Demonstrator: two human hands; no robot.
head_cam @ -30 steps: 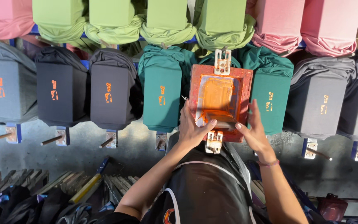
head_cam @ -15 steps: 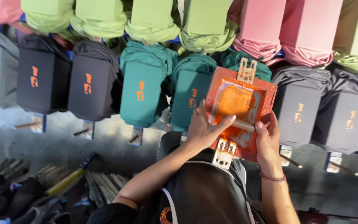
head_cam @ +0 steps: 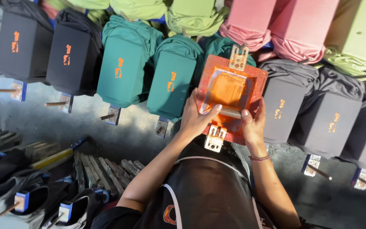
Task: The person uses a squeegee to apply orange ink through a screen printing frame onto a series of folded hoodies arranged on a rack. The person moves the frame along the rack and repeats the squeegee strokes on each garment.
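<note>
Two hands hold an orange printing screen point(head_cam: 230, 98) just right of the frame's centre. The left hand point(head_cam: 196, 118) grips the screen's lower left edge, fingers point(head_cam: 210, 113) curled over the frame rim and the thumb stretched across toward the middle. The right hand point(head_cam: 253, 125) clasps the lower right edge, its fingers wrapped round the rim and its thumb on top. Between the two thumbs lies a pale bar point(head_cam: 230, 113), a squeegee handle as far as can be told, touched by both thumb tips.

The screen is a rectangular frame with its long axis running from the lower centre of the picture up and slightly to the right. A metal bracket point(head_cam: 238, 57) sticks out at the upper end, and a second metal bracket point(head_cam: 214, 138) at the lower end, nearest the person's body. The screen sits tilted, lying over a teal shirt point(head_cam: 217, 44) whose edge shows above it.

Rows of shirts stretched on boards fill the table: a teal shirt with an orange mark point(head_cam: 172, 80) just left of the screen, another teal one point(head_cam: 121, 70) beyond it, black shirts point(head_cam: 70, 55) at upper left, and grey shirts point(head_cam: 282, 108) at right. Pink shirts point(head_cam: 276, 29) and light green shirts point(head_cam: 191, 17) lie along the top. The person wears a dark apron point(head_cam: 208, 191) and a thin wristband point(head_cam: 259, 158) on the right wrist.
</note>
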